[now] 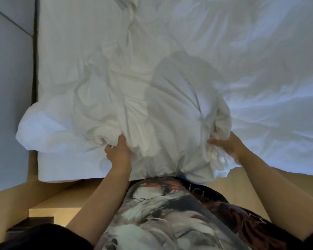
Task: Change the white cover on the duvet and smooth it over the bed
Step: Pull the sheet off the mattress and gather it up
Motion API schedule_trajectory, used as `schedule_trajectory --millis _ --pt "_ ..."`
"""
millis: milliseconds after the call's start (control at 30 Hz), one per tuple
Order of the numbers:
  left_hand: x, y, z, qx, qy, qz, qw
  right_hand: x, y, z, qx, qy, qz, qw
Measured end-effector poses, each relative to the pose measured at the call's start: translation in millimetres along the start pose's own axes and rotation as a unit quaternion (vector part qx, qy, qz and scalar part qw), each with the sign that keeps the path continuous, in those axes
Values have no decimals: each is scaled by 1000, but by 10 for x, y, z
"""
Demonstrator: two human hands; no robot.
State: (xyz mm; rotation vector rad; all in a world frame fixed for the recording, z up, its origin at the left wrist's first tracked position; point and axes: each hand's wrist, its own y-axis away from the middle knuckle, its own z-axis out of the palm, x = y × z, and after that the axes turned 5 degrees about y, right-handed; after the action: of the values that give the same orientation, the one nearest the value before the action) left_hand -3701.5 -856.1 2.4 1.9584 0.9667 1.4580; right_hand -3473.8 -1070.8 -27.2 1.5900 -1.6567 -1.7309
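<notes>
At the near edge of the bed (65,170) the white cover (152,109) lies gathered in a crumpled mound. Its folds run up toward the bed's middle, and one loose lump spills over the bed's near left corner. Whether the duvet is inside it cannot be told, all being white on white. The left grip (118,153) has its fingers curled into a bunch of the cloth at the bed's edge. The right grip (226,146), somewhat blurred, clutches another handful with its thumb out over the fabric. The step in hand looks like working the cover along the duvet, or off it. To do it well, I judge both grips should find the hem rather than loose middle folds. They should pull evenly and low along the bed so the cloth slides instead of twisting, then shake out the rope-like twist up the bed's middle. The bed's left part shows a smoother white sheet (70,42). Along the bed's left side runs a dark strip, then a pale grey surface (9,69). Below the bed's near edge lies a light wooden floor (242,186).
</notes>
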Motion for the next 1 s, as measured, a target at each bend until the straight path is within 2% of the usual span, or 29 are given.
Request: schedule_trajectory --millis 100,133,200,267,333,400,467,533,633,800,900,1000 --pt "-369 247 16 72 -158 81 982 142 51 -66 -75 -50 71 993" --pt "-455 321 61 57 -175 92 979 186 66 -82 -93 -46 93 990" --pt "-567 458 223 -36 -199 76 976 247 74 -108 -109 -22 100 989" --pt "-629 543 489 -131 -208 8 969 271 83 -135 -104 -26 96 990" --pt "-629 613 815 -170 -227 -91 955 275 108 -187 -95 -42 99 990" --pt "-616 639 1090 -195 -153 -197 949 284 137 -261 -97 -45 91 990" --pt "-603 658 1276 -175 -34 -257 950 291 167 -313 -100 -46 75 991" --pt "-592 679 1370 -133 27 -239 962 264 210 -358 -71 -42 46 996" --pt "-501 710 1388 -134 64 -188 971 192 181 -568 41 20 -30 999" --pt "-202 681 1244 -160 91 -125 975 213 103 -1379 256 101 -62 959" --pt "-124 660 1251 -161 86 -124 975 338 92 -1477 278 140 -33 950" --pt "-267 702 1307 -157 78 -132 976 527 20 -1320 226 127 -8 966"
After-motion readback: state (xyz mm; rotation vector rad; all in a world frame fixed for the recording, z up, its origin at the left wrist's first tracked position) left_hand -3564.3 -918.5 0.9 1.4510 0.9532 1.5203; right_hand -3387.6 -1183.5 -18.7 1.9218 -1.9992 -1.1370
